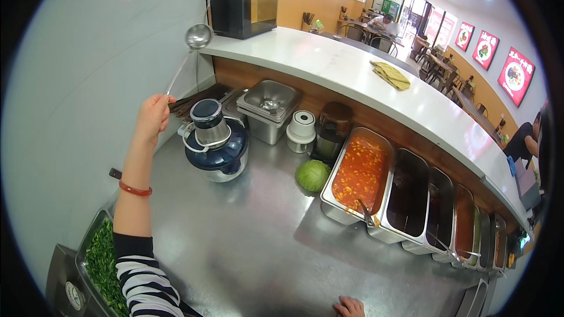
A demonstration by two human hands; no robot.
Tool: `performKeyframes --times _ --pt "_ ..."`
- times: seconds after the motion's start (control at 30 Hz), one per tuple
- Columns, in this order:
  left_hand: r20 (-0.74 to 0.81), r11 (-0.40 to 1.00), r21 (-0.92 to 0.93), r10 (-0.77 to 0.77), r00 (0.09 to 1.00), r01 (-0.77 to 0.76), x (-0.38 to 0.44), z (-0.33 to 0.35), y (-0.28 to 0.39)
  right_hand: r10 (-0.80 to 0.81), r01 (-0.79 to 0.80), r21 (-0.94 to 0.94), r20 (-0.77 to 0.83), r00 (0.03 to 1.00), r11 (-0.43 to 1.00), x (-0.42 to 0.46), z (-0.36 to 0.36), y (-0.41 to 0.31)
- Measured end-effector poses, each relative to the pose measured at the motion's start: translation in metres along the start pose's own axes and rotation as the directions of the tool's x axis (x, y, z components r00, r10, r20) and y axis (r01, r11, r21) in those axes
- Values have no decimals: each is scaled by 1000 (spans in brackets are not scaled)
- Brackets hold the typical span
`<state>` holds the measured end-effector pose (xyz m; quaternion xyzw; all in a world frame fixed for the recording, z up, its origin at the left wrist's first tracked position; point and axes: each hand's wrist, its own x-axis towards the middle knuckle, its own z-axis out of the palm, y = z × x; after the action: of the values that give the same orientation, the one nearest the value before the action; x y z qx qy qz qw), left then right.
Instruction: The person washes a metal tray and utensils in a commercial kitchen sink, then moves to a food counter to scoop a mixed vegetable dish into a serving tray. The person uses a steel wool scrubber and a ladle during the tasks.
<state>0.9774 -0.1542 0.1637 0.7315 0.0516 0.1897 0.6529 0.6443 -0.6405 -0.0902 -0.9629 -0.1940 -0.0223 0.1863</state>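
My left hand [154, 116] is raised near the wall at the left, its fingers closed around the thin handle of a metal ladle [198, 36]. The ladle's round bowl points up and away, near the left end of the white counter ledge. Below and right of this hand stands an electric food chopper [216, 145] with a dark blue lid and a motor unit on top. My right hand [350, 307] rests on the near part of the stainless steel worktop [264, 246], with only its fingers and back in view; no object shows in it.
A green cabbage [313, 175] lies beside a steel pan of orange-red sauce [359, 171]. Several more food pans [407, 193] run right. Stacked steel pans [269, 105] stand behind the chopper. Chopped greens [103, 264] fill a tray at left. A yellow cloth [391, 75] lies on the ledge.
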Motion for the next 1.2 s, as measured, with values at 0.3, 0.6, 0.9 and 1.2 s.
performKeyframes --times 0.3,0.6,0.9,1.2 --pt "316 918 -67 -353 880 392 -11 91 1 29 -32 54 47 998 998 1 -8 -1" --pt "249 848 -69 -496 832 526 29 156 -43 -46 46 37 3 999 998 14 -9 -2" --pt "187 804 -231 -516 836 548 96 184 -125 -43 39 95 48 998 995 15 -6 2" --pt "215 755 -336 -520 827 562 74 207 -123 -79 78 141 2 997 987 7 1 5"
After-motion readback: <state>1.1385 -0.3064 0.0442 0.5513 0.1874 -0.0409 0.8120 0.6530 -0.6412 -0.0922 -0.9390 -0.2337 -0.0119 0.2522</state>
